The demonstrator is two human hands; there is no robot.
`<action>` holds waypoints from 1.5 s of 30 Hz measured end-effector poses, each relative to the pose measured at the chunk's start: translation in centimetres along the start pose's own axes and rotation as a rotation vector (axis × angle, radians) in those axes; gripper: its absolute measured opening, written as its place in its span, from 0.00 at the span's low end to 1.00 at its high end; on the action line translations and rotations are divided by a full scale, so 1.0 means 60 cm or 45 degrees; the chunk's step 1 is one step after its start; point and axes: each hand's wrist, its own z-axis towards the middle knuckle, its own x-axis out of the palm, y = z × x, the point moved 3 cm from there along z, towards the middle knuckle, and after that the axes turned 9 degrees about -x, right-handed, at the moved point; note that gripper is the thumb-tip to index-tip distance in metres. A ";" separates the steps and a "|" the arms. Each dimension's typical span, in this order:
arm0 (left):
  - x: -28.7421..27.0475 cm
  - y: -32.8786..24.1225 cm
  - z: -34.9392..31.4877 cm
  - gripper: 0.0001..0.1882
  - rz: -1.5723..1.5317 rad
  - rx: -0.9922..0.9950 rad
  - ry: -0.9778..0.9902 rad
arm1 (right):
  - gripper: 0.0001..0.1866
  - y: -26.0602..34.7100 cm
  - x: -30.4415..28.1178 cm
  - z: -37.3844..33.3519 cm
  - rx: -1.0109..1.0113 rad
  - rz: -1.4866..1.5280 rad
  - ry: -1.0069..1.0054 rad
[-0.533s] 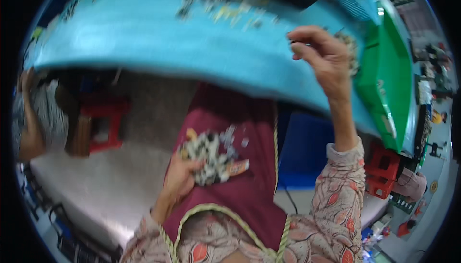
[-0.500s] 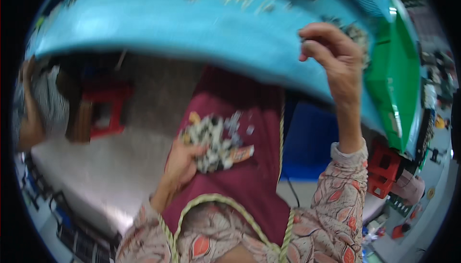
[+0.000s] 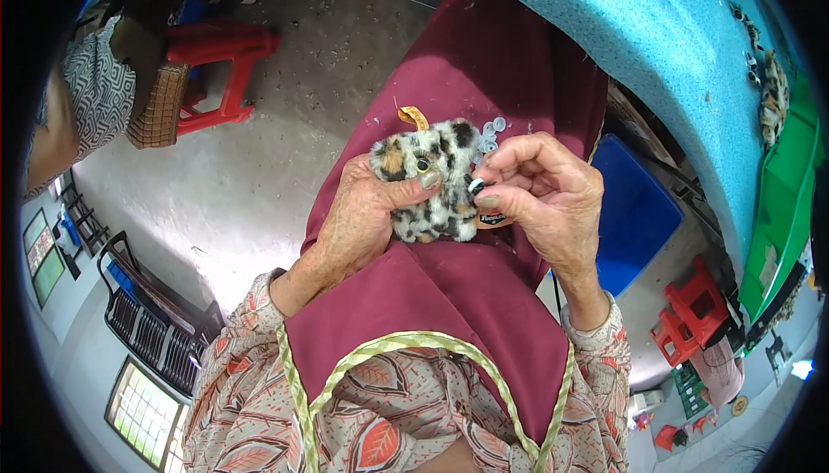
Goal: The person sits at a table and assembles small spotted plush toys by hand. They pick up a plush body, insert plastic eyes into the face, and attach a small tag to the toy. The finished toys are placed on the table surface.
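On the maroon apron [image 3: 466,50] over my lap lies a small furry plush toy [image 3: 442,146], white with black and tan spots. My left hand [image 3: 361,214] is closed on its left side, the thumb across the front. One dark round eye [image 3: 422,165] shows in the fur above that thumb. A yellow ribbon loop [image 3: 414,116] sticks up from the top. My right hand [image 3: 548,192] pinches a small black-and-white toy eye [image 3: 476,186] at the toy's right side. Below those fingers an orange tag [image 3: 492,219] peeks out. Several clear plastic caps [image 3: 490,132] lie beside the toy.
A blue table [image 3: 661,32] curves across the upper right, with spotted plush [image 3: 775,101] and a green tray [image 3: 781,205] at its edge. Red stools [image 3: 237,84] stand on the floor at left and right. Another person's arm [image 3: 56,119] is at the far left.
My right hand has come down from over the table to the plush toy, with a toy eye between its fingers. The left hand still holds the toy. The view has tilted down.
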 end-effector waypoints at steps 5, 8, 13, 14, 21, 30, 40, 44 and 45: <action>-0.002 0.006 0.006 0.12 0.040 0.032 -0.005 | 0.11 -0.012 0.004 0.003 -0.048 -0.136 0.051; -0.004 0.007 0.008 0.12 0.038 0.019 -0.011 | 0.11 -0.014 0.003 0.005 -0.052 -0.187 0.057; -0.009 0.008 0.008 0.12 0.087 0.001 -0.019 | 0.10 -0.020 0.003 0.005 0.011 -0.225 0.058; -0.008 0.003 0.011 0.12 0.179 -0.004 -0.066 | 0.09 -0.017 0.000 0.011 0.039 -0.246 0.078; -0.004 0.005 -0.001 0.12 0.297 -0.025 -0.136 | 0.08 -0.005 0.006 0.003 -0.247 -0.480 0.225; -0.002 0.008 -0.006 0.12 0.412 -0.189 -0.001 | 0.09 -0.008 0.002 -0.020 -0.404 -0.569 0.374; -0.014 0.030 0.007 0.15 0.422 -0.353 0.215 | 0.09 -0.006 -0.001 -0.034 -0.457 -0.645 0.430; -0.010 0.025 -0.001 0.16 0.557 -0.350 0.284 | 0.07 0.007 -0.015 -0.014 -0.527 -0.471 0.347; -0.007 0.021 -0.007 0.16 0.640 -0.332 0.291 | 0.07 0.012 -0.020 -0.009 -0.499 -0.339 0.275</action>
